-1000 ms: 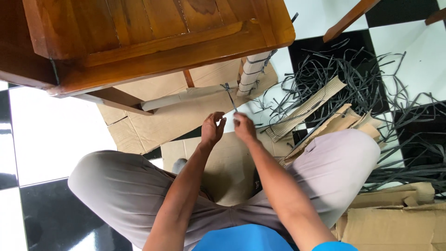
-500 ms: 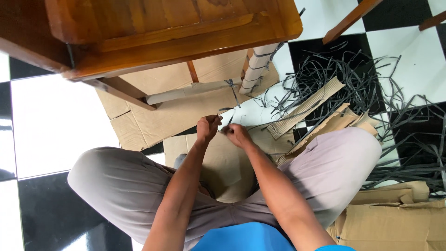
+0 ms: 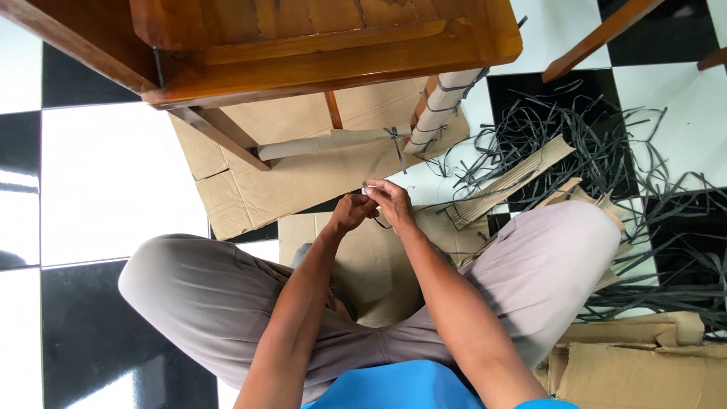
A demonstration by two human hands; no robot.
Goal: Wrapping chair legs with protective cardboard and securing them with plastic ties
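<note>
Now both hands meet over the cardboard.
Left hand point(image 3: 351, 213) and right hand point(image 3: 389, 200), drawn back from the wrapped rail point(image 3: 333, 144), pinch a dark strap point(image 3: 381, 220) closed between fingertips.

Your left hand point(image 3: 350, 213) and right hand point(image 3: 391, 199) meet fingertip to fingertip, pinching a thin dark strap point(image 3: 379, 220) between them. The strap is narrow, flat and grey-black; only a short curved length shows below your fingers, the rest hidden in your grip. You hold it above the flattened cardboard point(image 3: 371, 261) between your knees.
</note>
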